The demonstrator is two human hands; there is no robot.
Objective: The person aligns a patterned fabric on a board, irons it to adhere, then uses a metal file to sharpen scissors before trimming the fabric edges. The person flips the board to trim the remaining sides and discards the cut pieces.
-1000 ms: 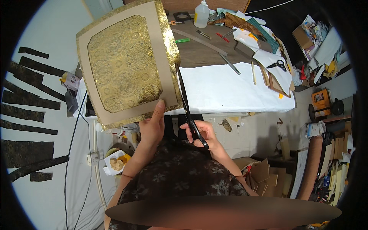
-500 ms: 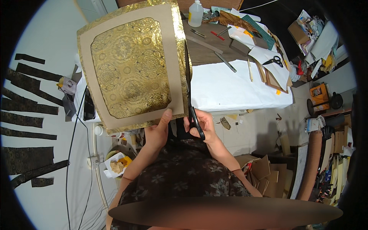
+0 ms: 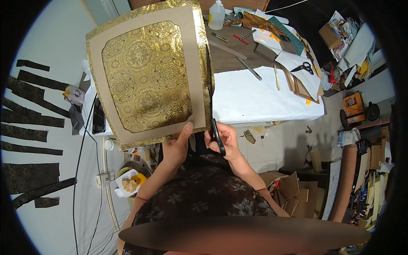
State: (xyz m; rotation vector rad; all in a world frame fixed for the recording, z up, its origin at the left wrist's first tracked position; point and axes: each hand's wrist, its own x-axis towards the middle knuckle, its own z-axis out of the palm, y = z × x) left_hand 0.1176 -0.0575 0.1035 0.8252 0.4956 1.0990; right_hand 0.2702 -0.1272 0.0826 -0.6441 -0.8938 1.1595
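My left hand (image 3: 177, 144) grips the lower edge of a beige cardboard frame (image 3: 196, 97), its thumb on top and its fingers hidden underneath. Gold brocade fabric (image 3: 144, 76) with a dark round pattern fills the frame's window and sticks out past its outer edges. My right hand (image 3: 225, 140) has its fingers through the handles of black scissors (image 3: 216, 129). The long blades point away from me, lying along the right margin of the fabric, next to the cardboard. How far the blades are parted is hard to make out.
Beyond the frame, a table with white paper (image 3: 263, 97) holds a clear bottle (image 3: 216, 16), a metal ruler (image 3: 227, 49), a second pair of black scissors (image 3: 303, 67) and scraps. Dark fabric strips (image 3: 32, 170) hang on the left wall. Cardboard pieces (image 3: 293, 191) stand at lower right.
The frame with its fabric has shifted slightly to the right and tilted a little. Both hands keep their hold, and the scissor blades stay along the fabric's right margin.
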